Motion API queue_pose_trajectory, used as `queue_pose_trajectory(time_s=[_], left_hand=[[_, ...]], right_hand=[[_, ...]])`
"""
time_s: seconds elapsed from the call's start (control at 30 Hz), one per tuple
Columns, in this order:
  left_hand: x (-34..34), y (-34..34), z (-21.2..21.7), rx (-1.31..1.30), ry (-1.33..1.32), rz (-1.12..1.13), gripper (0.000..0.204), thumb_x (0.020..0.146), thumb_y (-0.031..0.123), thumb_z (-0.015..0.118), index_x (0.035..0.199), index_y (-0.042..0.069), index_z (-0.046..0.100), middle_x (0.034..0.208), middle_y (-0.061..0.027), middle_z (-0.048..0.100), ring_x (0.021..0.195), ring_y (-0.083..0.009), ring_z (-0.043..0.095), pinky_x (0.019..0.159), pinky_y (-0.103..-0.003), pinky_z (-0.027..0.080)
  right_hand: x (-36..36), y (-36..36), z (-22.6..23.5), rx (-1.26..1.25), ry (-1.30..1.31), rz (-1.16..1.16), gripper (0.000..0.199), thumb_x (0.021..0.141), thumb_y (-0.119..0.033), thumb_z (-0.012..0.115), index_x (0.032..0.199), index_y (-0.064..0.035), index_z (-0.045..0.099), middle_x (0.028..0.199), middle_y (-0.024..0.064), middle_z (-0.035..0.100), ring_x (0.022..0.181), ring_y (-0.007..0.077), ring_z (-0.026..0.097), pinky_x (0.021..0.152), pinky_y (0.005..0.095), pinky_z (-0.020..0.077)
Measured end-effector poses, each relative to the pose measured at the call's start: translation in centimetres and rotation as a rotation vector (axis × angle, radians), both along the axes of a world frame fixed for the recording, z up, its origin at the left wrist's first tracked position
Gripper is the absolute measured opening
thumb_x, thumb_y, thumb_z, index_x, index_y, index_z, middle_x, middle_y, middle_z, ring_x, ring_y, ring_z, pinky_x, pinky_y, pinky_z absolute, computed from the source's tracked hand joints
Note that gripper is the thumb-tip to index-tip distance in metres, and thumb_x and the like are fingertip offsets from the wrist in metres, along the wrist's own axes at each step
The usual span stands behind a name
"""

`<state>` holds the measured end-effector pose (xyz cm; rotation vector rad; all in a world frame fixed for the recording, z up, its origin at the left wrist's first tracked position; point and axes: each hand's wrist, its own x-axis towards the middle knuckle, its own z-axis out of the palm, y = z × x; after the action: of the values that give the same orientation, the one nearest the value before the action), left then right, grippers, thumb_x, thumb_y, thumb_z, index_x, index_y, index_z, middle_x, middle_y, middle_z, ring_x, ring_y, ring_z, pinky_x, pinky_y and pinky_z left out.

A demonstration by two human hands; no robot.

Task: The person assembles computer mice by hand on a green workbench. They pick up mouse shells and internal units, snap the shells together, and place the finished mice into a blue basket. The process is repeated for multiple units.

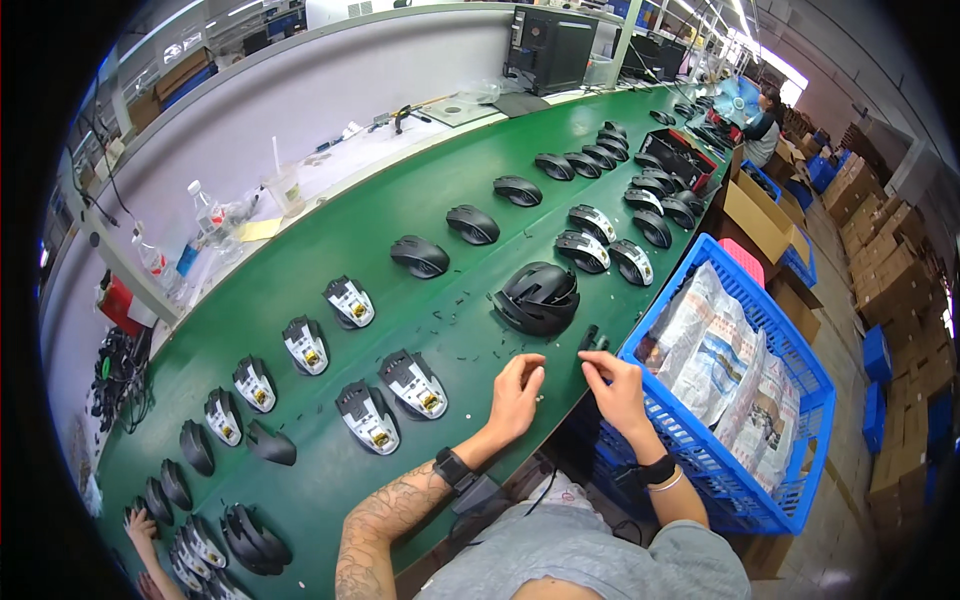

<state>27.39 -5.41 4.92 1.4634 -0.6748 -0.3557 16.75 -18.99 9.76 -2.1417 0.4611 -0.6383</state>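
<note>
My left hand [516, 397] hovers over the near edge of the green table with its fingers curled together; anything in them is too small to make out. Close beside it, my right hand [615, 388] has thumb and forefinger pinched, and I cannot see what is between them. Just beyond the right fingertips lie small black parts [590, 338]. A nested pile of black mouse shells [538, 300] sits ahead of both hands. To the left rest two open computer mice, one [413, 384] beside the other [368, 417], their white insides showing.
Rows of mice, some closed like this black mouse [419, 257], run along the green table [330, 435]. Tiny black bits are scattered mid-table. A blue crate [805, 440] with newspaper-wrapped bundles stands at my right. Another person's hand [140, 524] touches a mouse at lower left.
</note>
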Motion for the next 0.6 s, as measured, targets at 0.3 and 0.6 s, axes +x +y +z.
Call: queue_pose_trajectory(time_s=[0.3,0.6], left_hand=[[1.5,0.1,1.0,-0.352,0.986,-0.135,0.037,0.099,0.030,0.035,0.116,-0.002,0.045,0.115,-0.0166,0.053,0.102,-0.0289,0.059,0.084,-0.033,0.050],[2.1,2.5,4.1,-0.375,0.700,0.024,0.030,0.099,0.028,0.037,0.099,0.002,0.053,0.095,-0.0103,0.060,0.080,-0.0211,0.063,0.071,-0.030,0.052]], right_hand=[[1.3,0.6,-1.3,1.399,-0.477,0.005,0.023,0.090,-0.012,0.050,0.111,-0.0046,0.054,0.104,0.0110,0.062,0.096,0.0225,0.060,0.088,0.0399,0.0476],[2.8,3.3,-0.7,1.001,-0.353,0.046,0.037,0.085,-0.016,0.061,0.118,-0.0021,0.052,0.116,0.0101,0.058,0.107,0.0202,0.056,0.092,0.0359,0.0442]])
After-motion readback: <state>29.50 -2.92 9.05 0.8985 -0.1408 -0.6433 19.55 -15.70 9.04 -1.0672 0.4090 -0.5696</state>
